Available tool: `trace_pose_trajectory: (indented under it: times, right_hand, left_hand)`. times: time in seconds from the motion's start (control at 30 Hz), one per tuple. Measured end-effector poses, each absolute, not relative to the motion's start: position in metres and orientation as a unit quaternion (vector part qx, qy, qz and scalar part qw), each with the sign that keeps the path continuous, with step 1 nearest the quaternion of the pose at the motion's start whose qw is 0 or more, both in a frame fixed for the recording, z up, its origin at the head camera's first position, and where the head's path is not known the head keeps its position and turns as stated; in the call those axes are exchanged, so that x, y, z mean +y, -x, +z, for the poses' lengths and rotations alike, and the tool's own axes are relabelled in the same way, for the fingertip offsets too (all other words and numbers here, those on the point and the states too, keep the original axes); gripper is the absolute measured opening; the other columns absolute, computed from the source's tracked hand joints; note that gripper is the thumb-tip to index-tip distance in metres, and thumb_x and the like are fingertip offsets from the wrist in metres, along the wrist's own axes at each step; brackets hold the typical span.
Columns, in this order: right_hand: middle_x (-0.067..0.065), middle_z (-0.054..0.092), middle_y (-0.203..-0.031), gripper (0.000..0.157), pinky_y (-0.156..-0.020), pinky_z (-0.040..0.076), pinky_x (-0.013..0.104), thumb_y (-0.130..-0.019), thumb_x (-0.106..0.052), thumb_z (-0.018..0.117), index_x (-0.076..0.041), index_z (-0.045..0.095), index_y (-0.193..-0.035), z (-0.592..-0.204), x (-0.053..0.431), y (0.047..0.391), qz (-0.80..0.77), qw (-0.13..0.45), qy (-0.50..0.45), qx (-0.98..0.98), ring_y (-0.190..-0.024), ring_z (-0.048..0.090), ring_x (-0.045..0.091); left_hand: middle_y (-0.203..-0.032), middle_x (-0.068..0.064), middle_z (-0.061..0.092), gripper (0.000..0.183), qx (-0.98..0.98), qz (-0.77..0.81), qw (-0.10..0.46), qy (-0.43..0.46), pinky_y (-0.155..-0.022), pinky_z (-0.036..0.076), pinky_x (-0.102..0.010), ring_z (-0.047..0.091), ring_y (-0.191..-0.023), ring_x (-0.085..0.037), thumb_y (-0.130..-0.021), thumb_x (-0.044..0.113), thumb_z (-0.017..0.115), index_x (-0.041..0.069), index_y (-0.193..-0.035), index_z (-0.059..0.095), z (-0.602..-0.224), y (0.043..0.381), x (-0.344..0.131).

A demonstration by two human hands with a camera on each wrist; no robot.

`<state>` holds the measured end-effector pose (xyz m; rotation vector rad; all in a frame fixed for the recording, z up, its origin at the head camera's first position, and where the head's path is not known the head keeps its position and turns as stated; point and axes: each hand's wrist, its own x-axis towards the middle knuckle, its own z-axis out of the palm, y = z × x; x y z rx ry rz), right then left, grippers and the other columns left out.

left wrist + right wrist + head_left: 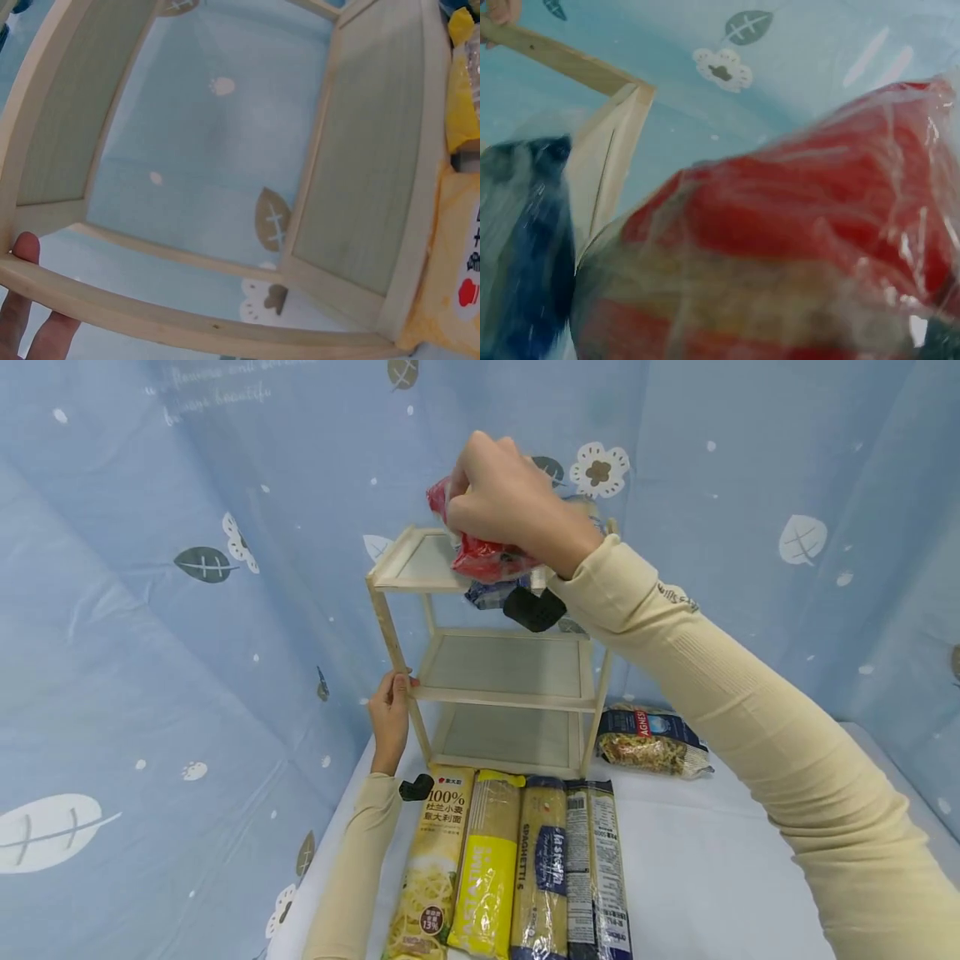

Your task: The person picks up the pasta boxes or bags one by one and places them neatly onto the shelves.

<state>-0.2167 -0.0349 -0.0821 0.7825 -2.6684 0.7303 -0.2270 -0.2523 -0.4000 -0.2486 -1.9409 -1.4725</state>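
Note:
My right hand point(502, 497) grips a red plastic bag point(491, 558) over the top shelf of a pale wooden rack point(506, 700). Up close in the right wrist view, the red bag point(780, 202) is glossy, with a tan band of contents showing through. A blue bag point(529, 247) sits beside it there; in the head view, part of this blue bag point(487, 595) shows below the red one. With thumb and fingers, my left hand point(390, 710) holds the rack's left front post near the middle shelf. The left wrist view shows its fingertips around the post point(187, 322).
Several long spaghetti packs, including a yellow one point(486, 881) and a cream one point(435, 860), lie side by side before the rack. An Agnesi pasta bag point(651, 742) lies right of the rack on the white table point(705, 860). A blue patterned curtain point(225, 677) hangs behind.

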Motion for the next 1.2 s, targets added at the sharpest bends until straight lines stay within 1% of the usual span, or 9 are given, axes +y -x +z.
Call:
trace_pose_trajectory:
  times: [0.17,0.3,0.47,0.7,0.8,0.93,1.0,1.07,1.2]
  right_hand:
    - [0.0,0.034,-0.049,0.027,-0.041,0.03,0.023,-0.082,-0.009,0.051,-0.009,0.048,-0.055,-0.085,-0.049,0.231,0.257,0.119,-0.244,-0.927,-0.04,0.029,0.01]
    - [-0.001,0.029,-0.055,0.024,-0.045,0.031,0.023,-0.083,-0.013,0.051,-0.011,0.039,-0.062,-0.093,-0.066,0.242,0.251,0.099,-0.212,-0.939,-0.046,0.029,0.011]
    - [0.001,0.036,-0.074,0.015,-0.059,0.039,0.028,-0.085,-0.018,0.049,-0.014,0.037,-0.077,-0.109,-0.086,0.252,0.243,0.086,-0.183,-0.949,-0.064,0.04,0.015]
    - [0.002,0.039,-0.077,0.015,-0.065,0.04,0.03,-0.085,-0.022,0.048,-0.015,0.038,-0.077,-0.13,-0.098,0.261,0.258,0.1,-0.152,-0.949,-0.073,0.043,0.017]
    - [0.0,0.039,-0.073,0.026,-0.065,0.037,0.027,-0.088,-0.031,0.052,-0.014,0.038,-0.075,-0.132,-0.098,0.261,0.269,0.073,-0.174,-0.944,-0.072,0.043,0.015]
    - [-0.001,0.033,-0.061,0.047,-0.057,0.034,0.025,-0.087,-0.047,0.061,-0.012,0.036,-0.066,-0.13,-0.091,0.257,0.302,0.006,-0.233,-0.924,-0.058,0.038,0.012]
    - [-0.002,0.036,-0.061,0.049,-0.055,0.034,0.024,-0.085,-0.049,0.064,-0.012,0.039,-0.066,-0.13,-0.087,0.255,0.324,-0.013,-0.249,-0.913,-0.057,0.038,0.011]
    - [0.0,0.038,-0.062,0.05,-0.054,0.034,0.024,-0.085,-0.05,0.064,-0.011,0.04,-0.067,-0.132,-0.086,0.253,0.334,-0.008,-0.255,-0.908,-0.058,0.039,0.012]
    - [-0.001,0.037,-0.058,0.052,-0.055,0.035,0.023,-0.085,-0.053,0.063,-0.011,0.04,-0.065,-0.138,-0.088,0.25,0.335,0.022,-0.247,-0.909,-0.067,0.043,0.013]
  left_hand:
    - [-0.095,-0.024,0.065,0.025,-0.751,-0.559,0.336,0.103,-0.08,0.042,-0.034,0.059,-0.094,-0.035,-0.102,0.007,0.041,-0.002,-0.111,0.062,-0.399,0.23,-0.25]
    - [-0.095,-0.023,0.065,0.025,-0.751,-0.56,0.336,0.098,-0.081,0.042,-0.035,0.059,-0.095,-0.035,-0.102,0.007,0.041,-0.002,-0.111,0.062,-0.398,0.228,-0.249]
    - [-0.096,-0.024,0.065,0.025,-0.747,-0.569,0.33,0.095,-0.081,0.043,-0.033,0.06,-0.097,-0.036,-0.102,0.009,0.041,-0.002,-0.11,0.062,-0.399,0.226,-0.246]
    - [-0.095,-0.023,0.066,0.024,-0.749,-0.568,0.328,0.094,-0.081,0.044,-0.031,0.061,-0.095,-0.035,-0.102,0.009,0.042,-0.002,-0.109,0.062,-0.4,0.223,-0.246]
    - [-0.095,-0.022,0.066,0.024,-0.751,-0.567,0.327,0.09,-0.082,0.044,-0.034,0.061,-0.096,-0.033,-0.102,0.01,0.042,0.0,-0.11,0.062,-0.401,0.222,-0.245]
    - [-0.097,-0.021,0.065,0.025,-0.75,-0.57,0.323,0.089,-0.082,0.043,-0.036,0.06,-0.096,-0.032,-0.103,0.011,0.041,0.0,-0.112,0.062,-0.402,0.223,-0.245]
    - [-0.097,-0.021,0.065,0.026,-0.75,-0.57,0.323,0.089,-0.082,0.042,-0.036,0.06,-0.096,-0.031,-0.103,0.011,0.04,0.001,-0.112,0.062,-0.402,0.222,-0.245]
    - [-0.097,-0.022,0.065,0.026,-0.751,-0.569,0.324,0.09,-0.082,0.042,-0.035,0.06,-0.096,-0.031,-0.103,0.01,0.04,0.0,-0.112,0.061,-0.402,0.222,-0.245]
    - [-0.097,-0.022,0.065,0.025,-0.75,-0.57,0.324,0.086,-0.083,0.043,-0.036,0.06,-0.097,-0.033,-0.103,0.009,0.04,-0.001,-0.111,0.061,-0.402,0.22,-0.243]
